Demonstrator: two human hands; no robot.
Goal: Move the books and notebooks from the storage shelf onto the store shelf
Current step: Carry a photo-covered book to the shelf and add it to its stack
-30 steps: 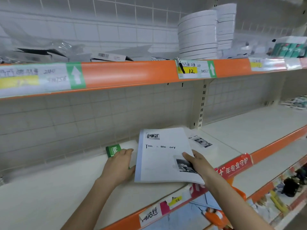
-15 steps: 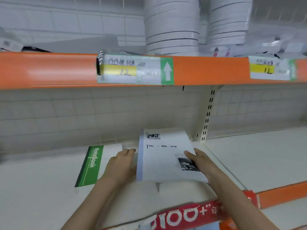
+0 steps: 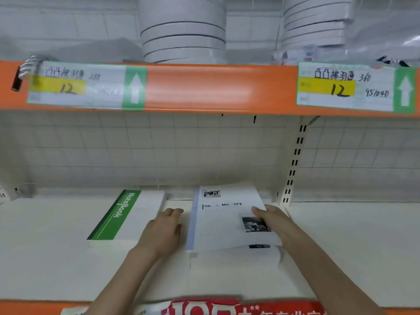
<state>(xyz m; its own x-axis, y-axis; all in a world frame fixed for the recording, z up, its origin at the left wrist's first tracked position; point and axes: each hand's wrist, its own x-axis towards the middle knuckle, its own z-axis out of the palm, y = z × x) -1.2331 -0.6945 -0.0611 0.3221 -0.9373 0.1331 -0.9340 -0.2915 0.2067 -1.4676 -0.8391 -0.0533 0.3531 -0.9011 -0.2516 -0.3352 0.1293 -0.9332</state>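
White book [image 3: 227,221] with black-and-white photos, pinched by right hand [image 3: 272,218]; left hand [image 3: 164,230] flat.

upper orange-edged shelf [image 3: 216,87]: two stacks of white round discs [image 3: 183,30], two handwritten price tags with green arrows [image 3: 86,86]; red banner [image 3: 204,308] at bottom

Head camera faces the shelf [image 3: 68,264] closely, angled slightly down.
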